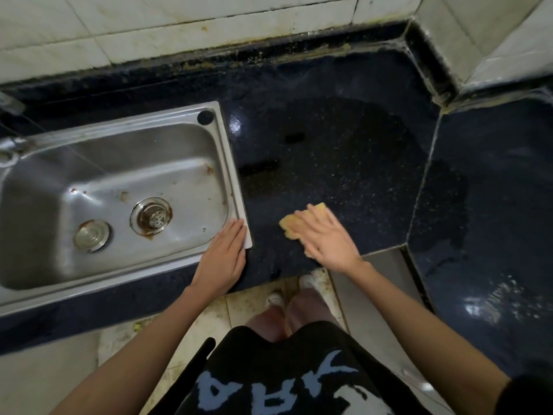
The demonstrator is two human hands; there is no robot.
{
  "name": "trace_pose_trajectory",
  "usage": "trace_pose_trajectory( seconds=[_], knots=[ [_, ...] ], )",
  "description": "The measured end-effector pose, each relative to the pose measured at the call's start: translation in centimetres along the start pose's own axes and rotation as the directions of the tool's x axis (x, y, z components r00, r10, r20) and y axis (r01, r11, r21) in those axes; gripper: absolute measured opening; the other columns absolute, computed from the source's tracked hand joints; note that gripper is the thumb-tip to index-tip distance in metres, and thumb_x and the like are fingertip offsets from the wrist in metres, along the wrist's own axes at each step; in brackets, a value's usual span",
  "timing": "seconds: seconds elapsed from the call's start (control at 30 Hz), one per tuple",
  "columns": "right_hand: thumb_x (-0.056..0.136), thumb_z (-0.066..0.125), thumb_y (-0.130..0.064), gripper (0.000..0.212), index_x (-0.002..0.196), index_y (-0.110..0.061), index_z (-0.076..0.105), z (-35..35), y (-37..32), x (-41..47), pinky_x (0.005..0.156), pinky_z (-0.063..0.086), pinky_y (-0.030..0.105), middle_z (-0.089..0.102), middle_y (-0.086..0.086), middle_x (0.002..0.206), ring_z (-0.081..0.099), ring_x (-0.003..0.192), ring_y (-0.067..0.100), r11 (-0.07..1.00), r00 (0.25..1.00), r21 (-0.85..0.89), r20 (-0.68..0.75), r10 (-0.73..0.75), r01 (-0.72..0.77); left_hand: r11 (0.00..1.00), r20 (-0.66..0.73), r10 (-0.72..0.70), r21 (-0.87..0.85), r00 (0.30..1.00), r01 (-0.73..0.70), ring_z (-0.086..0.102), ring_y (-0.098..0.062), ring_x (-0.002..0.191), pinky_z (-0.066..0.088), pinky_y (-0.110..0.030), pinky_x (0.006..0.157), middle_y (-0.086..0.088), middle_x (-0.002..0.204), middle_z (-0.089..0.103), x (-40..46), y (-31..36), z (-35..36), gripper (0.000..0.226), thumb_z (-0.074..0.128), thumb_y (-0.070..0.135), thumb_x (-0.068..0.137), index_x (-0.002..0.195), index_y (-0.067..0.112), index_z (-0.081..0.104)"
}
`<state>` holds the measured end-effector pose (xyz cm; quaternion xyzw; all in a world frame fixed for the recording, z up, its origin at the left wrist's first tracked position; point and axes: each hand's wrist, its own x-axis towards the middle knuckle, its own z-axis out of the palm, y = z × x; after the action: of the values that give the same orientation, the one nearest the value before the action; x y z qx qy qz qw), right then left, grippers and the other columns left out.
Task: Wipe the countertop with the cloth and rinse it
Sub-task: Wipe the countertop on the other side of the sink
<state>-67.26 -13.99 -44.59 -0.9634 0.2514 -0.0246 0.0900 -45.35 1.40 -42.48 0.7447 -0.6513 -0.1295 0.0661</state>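
A small yellow cloth (289, 225) lies on the dark speckled countertop (338, 163), near its front edge. My right hand (327, 238) presses flat on the cloth with straight, spread fingers and covers most of it. My left hand (224, 259) rests flat on the front right corner of the steel sink's rim (232, 163), fingers straight and together. Wet patches show on the countertop behind the cloth.
The sink basin holds a rusty drain strainer (151, 216) and a round plug (92, 235). A tap (9, 151) shows partly at the far left. Tiled walls (179, 28) bound the counter behind and at the right, where the counter turns a corner (490, 205).
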Motion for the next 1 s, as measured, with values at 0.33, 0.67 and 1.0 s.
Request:
trace_pose_trajectory(
  seconds=[0.33, 0.67, 1.0],
  knots=[
    [0.092, 0.035, -0.033, 0.045, 0.135, -0.027, 0.048, 1.1, -7.6, 0.2, 0.112, 0.015, 0.049, 0.045, -0.001, 0.142, 0.030, 0.138, 0.027, 0.998, 1.000, 0.070, -0.020, 0.005, -0.004, 0.998, -0.035, 0.036, -0.051, 0.999, -0.037, 0.036, -0.028, 0.132, 0.010, -0.025, 0.113, -0.018, 0.138, 0.046, -0.1, 0.1, 0.2, 0.052, 0.030, 0.024, 0.092, 0.131, -0.005, 0.046],
    [0.093, 0.036, -0.027, 0.044, 0.136, -0.028, 0.046, -0.2, -2.4, -1.7, 0.115, 0.014, 0.044, 0.047, -0.002, 0.141, 0.031, 0.137, 0.026, 0.993, 0.993, 0.066, -0.052, 0.107, -0.103, 0.992, -0.054, 0.047, -0.113, 0.997, -0.053, 0.029, -0.021, 0.135, 0.013, -0.028, 0.113, -0.013, 0.143, 0.042, -0.3, -0.1, 0.8, 0.053, 0.025, 0.027, 0.094, 0.135, -0.001, 0.043],
    [0.089, 0.051, -0.019, 0.043, 0.131, -0.027, 0.052, 1.2, -4.0, -2.5, 0.115, 0.019, 0.044, 0.046, -0.002, 0.141, 0.031, 0.138, 0.022, 0.925, 0.929, 0.097, 0.014, -0.370, 0.367, 0.989, -0.067, 0.075, -0.125, 0.995, -0.083, 0.032, -0.022, 0.134, 0.019, -0.031, 0.112, -0.015, 0.139, 0.046, 0.0, -0.6, 0.6, 0.050, 0.027, 0.023, 0.093, 0.132, -0.003, 0.047]
  ],
)
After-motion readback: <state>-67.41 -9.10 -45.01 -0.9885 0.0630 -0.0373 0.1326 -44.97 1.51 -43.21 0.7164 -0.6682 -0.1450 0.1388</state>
